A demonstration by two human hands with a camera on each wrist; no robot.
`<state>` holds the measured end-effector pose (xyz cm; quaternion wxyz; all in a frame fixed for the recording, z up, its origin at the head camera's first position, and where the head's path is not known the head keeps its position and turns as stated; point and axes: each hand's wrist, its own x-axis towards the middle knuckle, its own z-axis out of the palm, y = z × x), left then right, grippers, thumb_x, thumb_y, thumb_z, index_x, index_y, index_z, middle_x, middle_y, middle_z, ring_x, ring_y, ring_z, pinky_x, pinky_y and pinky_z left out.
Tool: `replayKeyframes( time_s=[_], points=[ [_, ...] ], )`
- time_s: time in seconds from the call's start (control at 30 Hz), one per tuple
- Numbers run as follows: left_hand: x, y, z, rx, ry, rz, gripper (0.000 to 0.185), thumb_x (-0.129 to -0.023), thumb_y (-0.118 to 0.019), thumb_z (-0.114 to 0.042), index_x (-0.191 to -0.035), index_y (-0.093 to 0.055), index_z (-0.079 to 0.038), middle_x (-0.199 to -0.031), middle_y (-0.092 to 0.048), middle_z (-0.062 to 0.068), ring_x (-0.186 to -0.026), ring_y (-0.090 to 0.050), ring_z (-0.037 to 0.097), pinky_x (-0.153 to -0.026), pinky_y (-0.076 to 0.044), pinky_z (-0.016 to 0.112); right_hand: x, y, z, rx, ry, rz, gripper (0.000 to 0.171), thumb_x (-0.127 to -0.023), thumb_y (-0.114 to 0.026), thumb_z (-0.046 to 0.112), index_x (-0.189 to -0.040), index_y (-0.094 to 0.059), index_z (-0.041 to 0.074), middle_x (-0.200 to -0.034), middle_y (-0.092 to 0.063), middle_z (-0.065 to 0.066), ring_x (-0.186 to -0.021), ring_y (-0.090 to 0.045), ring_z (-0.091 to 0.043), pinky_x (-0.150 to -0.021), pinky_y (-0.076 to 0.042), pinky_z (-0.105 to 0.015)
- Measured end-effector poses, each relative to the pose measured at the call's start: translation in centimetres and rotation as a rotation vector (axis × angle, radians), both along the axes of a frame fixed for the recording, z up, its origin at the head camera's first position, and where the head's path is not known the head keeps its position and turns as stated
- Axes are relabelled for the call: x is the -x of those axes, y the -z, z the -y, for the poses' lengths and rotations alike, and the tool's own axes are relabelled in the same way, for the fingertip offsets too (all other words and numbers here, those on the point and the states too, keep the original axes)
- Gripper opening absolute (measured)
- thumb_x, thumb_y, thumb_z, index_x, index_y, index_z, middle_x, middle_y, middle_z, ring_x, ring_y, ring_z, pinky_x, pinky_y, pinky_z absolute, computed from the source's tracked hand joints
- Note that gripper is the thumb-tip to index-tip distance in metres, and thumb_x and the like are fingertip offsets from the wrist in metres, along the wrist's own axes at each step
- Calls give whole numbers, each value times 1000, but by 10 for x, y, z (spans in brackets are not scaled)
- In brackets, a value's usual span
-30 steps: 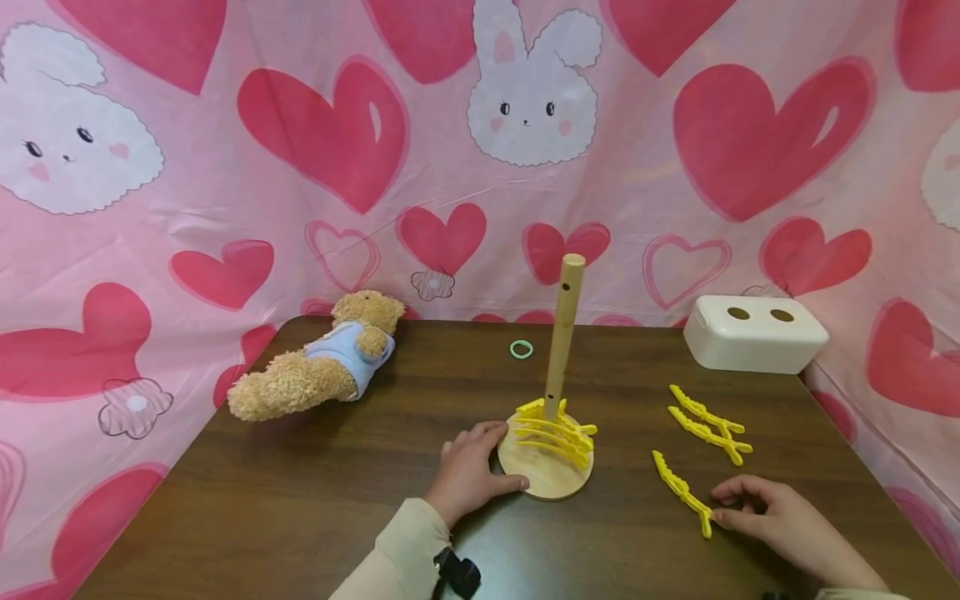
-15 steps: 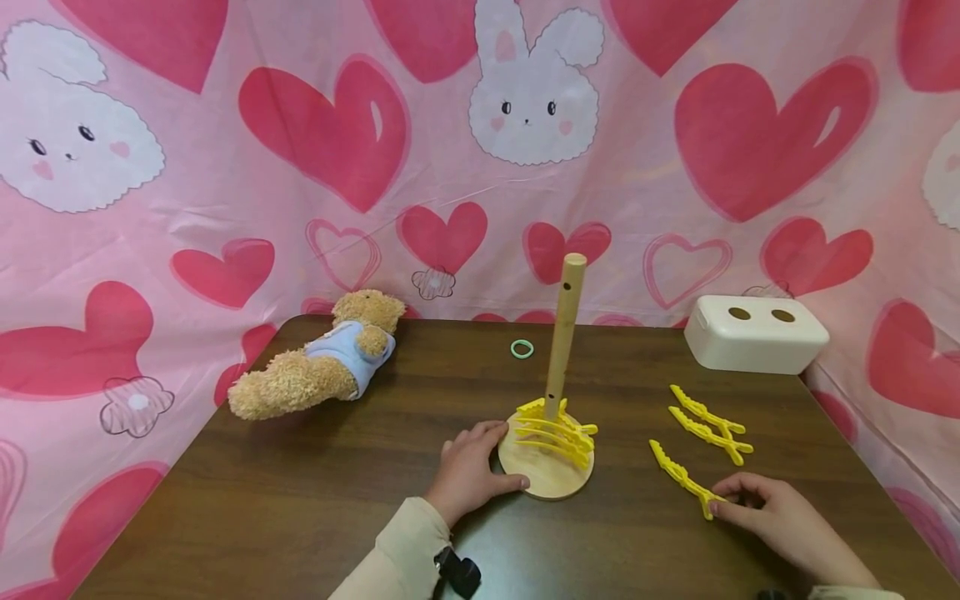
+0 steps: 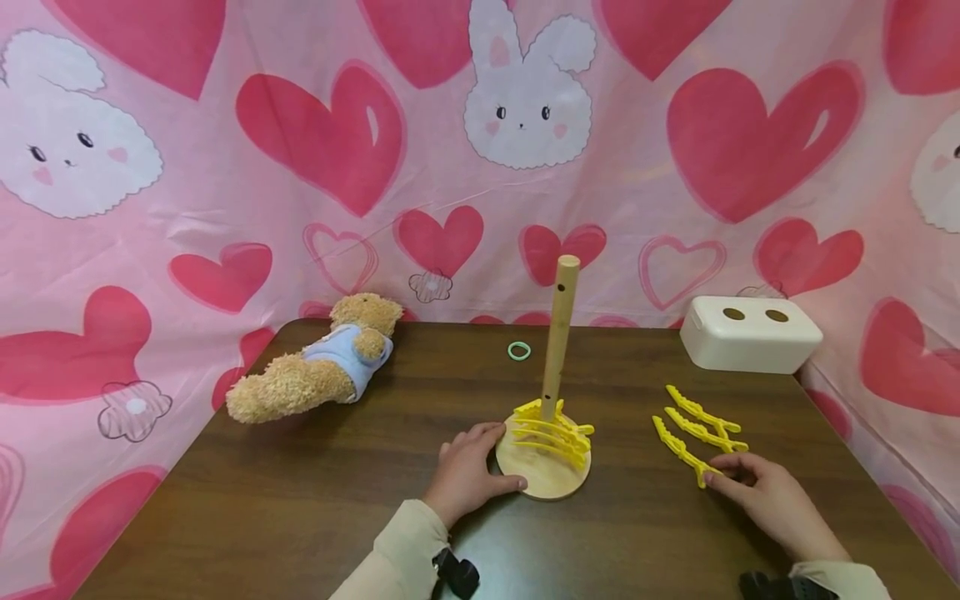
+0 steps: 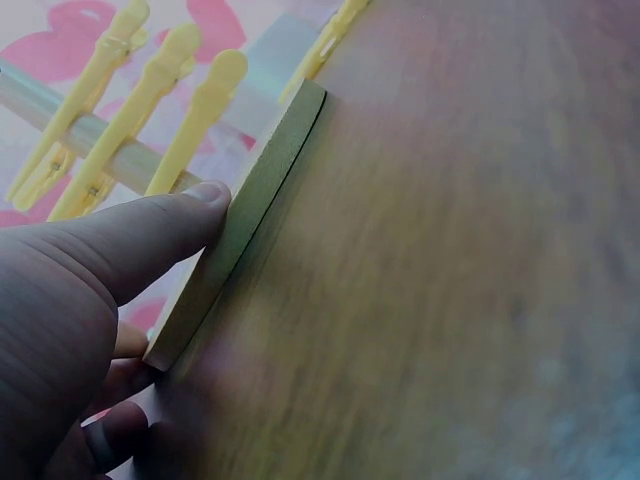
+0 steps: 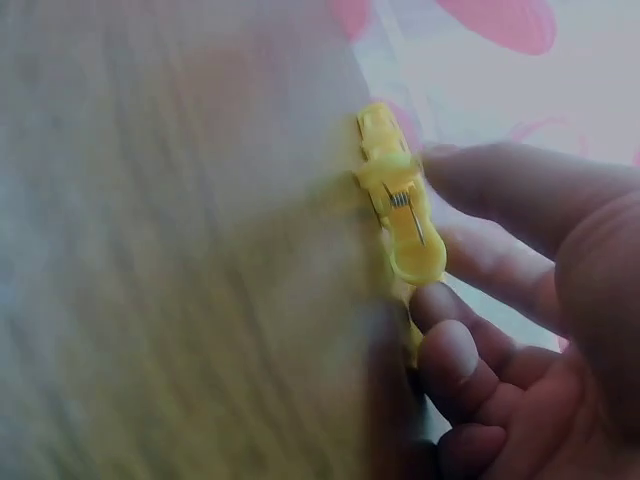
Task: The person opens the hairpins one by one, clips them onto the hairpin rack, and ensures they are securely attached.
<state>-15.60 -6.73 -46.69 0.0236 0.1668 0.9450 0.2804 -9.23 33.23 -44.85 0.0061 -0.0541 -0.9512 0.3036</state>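
Observation:
A round wooden base (image 3: 551, 485) carries an upright wooden post (image 3: 558, 333). Several yellow hair clips (image 3: 551, 437) cluster low on the post, lying across it. My left hand (image 3: 467, 477) grips the base's left edge, the thumb (image 4: 180, 225) on the near side in the left wrist view. To the right, my right hand (image 3: 776, 502) pinches the handle end of another yellow hair clip (image 3: 677, 447); its metal spring shows in the right wrist view. Two more yellow clips, a farther one (image 3: 693, 406) and a nearer one (image 3: 697, 427), lie on the table just beyond.
At the back left of the brown table (image 3: 300, 500) lies a teddy bear (image 3: 330, 358) in a blue top. A pale green ring (image 3: 519, 351) rests behind the post. A white box (image 3: 750, 342) with two round holes stands at the back right, near the patterned cloth wall.
My right hand has taken hold of the nearest clip and carried it away from me, closer to the two other clips. My left hand keeps its place on the base.

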Motion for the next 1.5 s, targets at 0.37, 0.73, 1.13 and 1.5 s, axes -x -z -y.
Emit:
replayKeyframes(
  time_s=[0.37, 0.73, 1.13, 1.5],
  points=[
    [1, -1, 0, 9, 8, 7, 92, -64, -66, -71, -138, -47, -19, -135, -47, -2, -116, -45, 24, -88, -29, 47, 1, -3, 1, 14, 70, 14, 52, -82, -64, 51, -103, -64, 3, -95, -64, -9, -78, -52, -19, -64, -39, -32],
    [-1, -4, 1, 5, 9, 19, 92, -64, -67, -69, -138, -46, -19, -136, -47, -1, -116, -44, 24, -88, -30, 47, 8, -3, 3, -53, 8, 99, 66, -72, -72, 54, -106, -60, -1, -93, -58, -9, -85, -53, -25, -73, -42, -44],
    [0, -3, 1, 5, 13, 6, 91, -65, -66, -70, -138, -47, -18, -136, -46, -1, -116, -45, 24, -87, -30, 46, 11, 2, 11, -106, -16, 9, 68, -71, -72, 57, -111, -62, 3, -91, -57, -7, -81, -52, -23, -67, -39, -37],
    [-1, -4, 0, 14, 10, 7, 90, -66, -68, -68, -138, -47, -18, -135, -47, -1, -114, -46, 24, -86, -30, 47, 3, 3, 19, 70, 92, -196, 40, -72, -79, 35, -97, -68, 6, -82, -64, -2, -64, -50, -4, -57, -39, -22]
  ],
)
